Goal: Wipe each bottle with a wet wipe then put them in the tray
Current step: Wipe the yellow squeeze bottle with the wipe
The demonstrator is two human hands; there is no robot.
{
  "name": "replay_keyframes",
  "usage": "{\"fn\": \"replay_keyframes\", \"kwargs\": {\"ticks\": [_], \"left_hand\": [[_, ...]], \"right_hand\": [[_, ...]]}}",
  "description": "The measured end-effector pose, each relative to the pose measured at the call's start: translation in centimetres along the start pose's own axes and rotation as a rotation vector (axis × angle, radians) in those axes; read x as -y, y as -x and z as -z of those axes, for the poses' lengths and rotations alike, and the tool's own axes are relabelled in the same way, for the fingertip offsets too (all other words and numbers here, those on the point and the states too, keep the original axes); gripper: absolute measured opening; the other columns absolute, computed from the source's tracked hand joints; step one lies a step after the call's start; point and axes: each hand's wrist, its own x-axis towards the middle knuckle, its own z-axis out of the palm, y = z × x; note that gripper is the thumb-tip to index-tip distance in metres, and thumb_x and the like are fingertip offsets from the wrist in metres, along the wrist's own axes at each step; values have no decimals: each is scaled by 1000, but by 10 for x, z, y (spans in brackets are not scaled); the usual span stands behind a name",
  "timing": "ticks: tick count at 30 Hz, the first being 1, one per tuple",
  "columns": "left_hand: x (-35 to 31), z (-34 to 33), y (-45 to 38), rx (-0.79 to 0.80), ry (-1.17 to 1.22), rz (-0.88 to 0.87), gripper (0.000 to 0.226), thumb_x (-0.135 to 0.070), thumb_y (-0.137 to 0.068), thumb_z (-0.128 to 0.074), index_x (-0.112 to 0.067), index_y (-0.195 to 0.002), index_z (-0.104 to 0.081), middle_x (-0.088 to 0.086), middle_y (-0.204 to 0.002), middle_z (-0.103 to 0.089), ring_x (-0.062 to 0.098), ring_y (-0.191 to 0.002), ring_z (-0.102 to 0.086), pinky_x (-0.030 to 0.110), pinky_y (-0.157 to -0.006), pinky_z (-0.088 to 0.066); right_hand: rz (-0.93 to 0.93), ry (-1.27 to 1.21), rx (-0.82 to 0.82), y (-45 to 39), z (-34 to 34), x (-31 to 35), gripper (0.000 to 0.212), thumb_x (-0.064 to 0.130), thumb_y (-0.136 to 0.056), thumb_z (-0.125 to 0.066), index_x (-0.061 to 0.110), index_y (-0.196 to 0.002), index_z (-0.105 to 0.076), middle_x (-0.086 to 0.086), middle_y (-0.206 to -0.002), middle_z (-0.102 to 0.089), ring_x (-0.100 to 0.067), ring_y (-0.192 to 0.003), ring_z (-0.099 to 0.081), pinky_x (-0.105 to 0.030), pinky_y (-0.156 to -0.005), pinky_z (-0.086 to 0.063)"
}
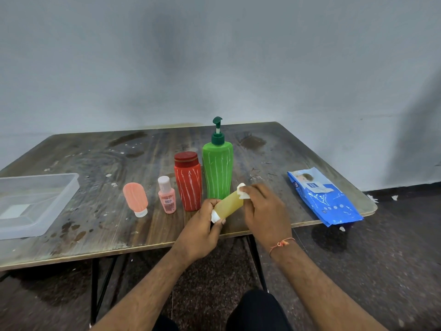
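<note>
We grip the white-capped end of the yellow bottle (228,205) with our left hand (202,231), fingers clamped round it, tilted above the table (95,223). Our right hand (263,211) pinches a white wet wipe (242,191) against its upper end. The blue wipes pack (322,197) carries print too blurred to read. The clear tray (59,199) sits far left.

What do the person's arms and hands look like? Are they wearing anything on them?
Both forearms are bare and a bit hairy, with no sleeves showing and no gloves. The left hand has nothing on it or its wrist. The right hand has a thin orange-red thread bracelet tied around the wrist, with a small knot on top. No rings or watch show.
</note>
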Motion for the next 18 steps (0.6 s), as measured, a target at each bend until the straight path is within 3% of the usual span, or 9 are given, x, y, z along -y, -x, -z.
{"fn": "replay_keyframes", "kwargs": {"ticks": [4,9,12,18], "left_hand": [[0,0,0,-11,-3,7,37,-21,-103,-63,-23,-135,-46,-16,-110,-57,4,-94,-59,18,-73,-45],[0,1,-3,-13,40,10,43,-6,-98,-66,-16,-136,-48,-13,-117,-64,3,-107,-65,22,-87,-53],[0,3,-3,8,50,-3,48,-1,-95,-66,-13,-138,-48,-10,-119,-65,4,-111,-65,23,-91,-54],[1,1,-2,-21,47,-4,39,-14,-101,-64,-19,-136,-49,-15,-116,-61,4,-103,-62,24,-85,-52]], "right_hand": [[45,2,20,2,-5,6,30,4,-88,-73,10,-117,-74,-4,-108,-69,-23,-80,-68,-35,-68,-58],[201,-25,98,21,-14,27,28,7,-86,-73,15,-113,-74,-1,-105,-66,-19,-79,-64,-31,-66,-57],[275,-27,190,32,-18,31,24,16,-95,-61,21,-116,-71,2,-105,-62,-18,-85,-61,-33,-69,-58],[155,4,74,17,-2,14,31,15,-91,-56,15,-115,-74,-2,-107,-67,-21,-82,-67,-32,-72,-58]]}}
